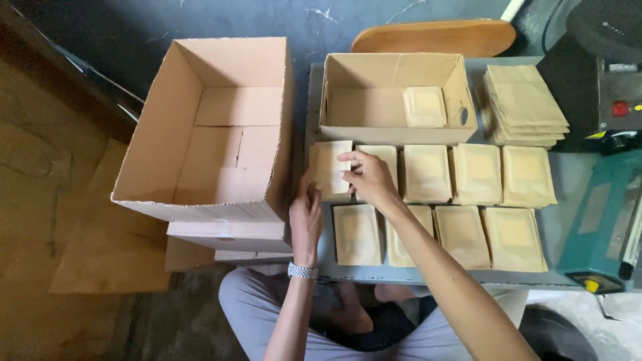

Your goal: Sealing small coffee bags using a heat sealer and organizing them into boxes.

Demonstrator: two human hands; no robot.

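Kraft-brown pouches cover the grey table (568,180) in two rows, flat and square-cornered, each with a paler window panel in the middle. The right hand (368,177) pinches one pouch (330,167) by its right edge at the left end of the upper row, thumb and fingers closed on it. The left hand (305,214) sits just below, fingers curled against the pouch's lower left corner; whether it truly grips I cannot tell.

From how things lie, this pouch looks to be mid-handling, either being lifted off the row or squared into it. Whatever follows would need a steady two-handed hold so the thin pouch does not bend.

Behind the rows stands a small carton (334,100) holding a single pouch (424,107) against its far right side. A big carton (160,154) sits open to the left, nothing showing inside. A loose stack (525,103) of the same pouches lies at the table's far right corner, beside a dark machine (608,87) with a red button. A teal sealer (602,227) stands on the right.
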